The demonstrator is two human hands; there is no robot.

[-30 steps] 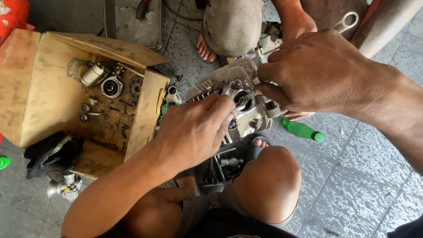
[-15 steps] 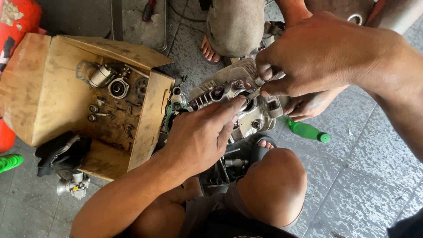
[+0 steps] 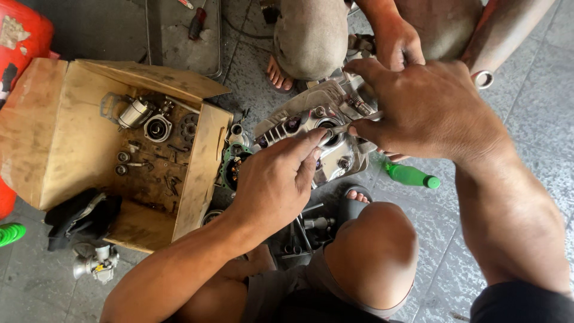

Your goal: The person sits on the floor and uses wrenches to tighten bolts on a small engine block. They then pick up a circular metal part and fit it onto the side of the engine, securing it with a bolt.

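A silver engine part (image 3: 299,119) with round openings lies on the floor between my knees. My left hand (image 3: 272,185) rests on its near side, thumb and forefinger pinched together at the edge of a round opening. My right hand (image 3: 430,107) hovers over the part's right end and grips a thin metal tool (image 3: 342,128) whose tip points into that opening, right at my left fingertips. Another person's hand (image 3: 397,42) holds the part's far side. Much of the part's right half is hidden under my right hand.
An open cardboard box (image 3: 66,137) with several small engine pieces stands at the left. A green bottle (image 3: 411,176) lies to the right of the part. A carburettor (image 3: 95,266) and a black rag (image 3: 81,218) lie at lower left. The other person's legs (image 3: 314,36) crouch at the top.
My left hand has slid back toward me, uncovering more of the engine part's top. My right hand stays above the part's right end with the tool.
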